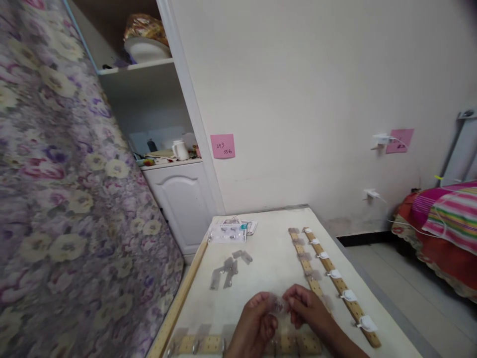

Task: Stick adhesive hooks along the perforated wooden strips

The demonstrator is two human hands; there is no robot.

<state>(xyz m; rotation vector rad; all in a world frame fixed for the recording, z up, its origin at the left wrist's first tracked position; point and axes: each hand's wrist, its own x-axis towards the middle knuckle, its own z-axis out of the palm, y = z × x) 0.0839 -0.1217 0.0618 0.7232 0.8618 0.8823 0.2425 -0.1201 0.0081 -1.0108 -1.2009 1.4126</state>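
Observation:
A small clear plastic packet (277,303) is pinched between my two hands above the near part of the table. Something small inside it is too blurred to make out. My left hand (253,323) grips its left side, and the closed fingers of my right hand (307,308) are at its right edge. Below them lies a perforated wooden strip (211,344) fitted with small clear pieces and metal bits, partly hidden by my hands. To the right run another wooden strip (314,286) with clear pieces and a wooden strip (337,282) carrying several white tags.
Several loose clear packets (228,271) lie on the white tabletop (268,253) at left. Behind them are printed packages (229,231). A floral curtain (74,199) hangs left, beside a white cabinet (186,196). A bed (443,219) stands at far right.

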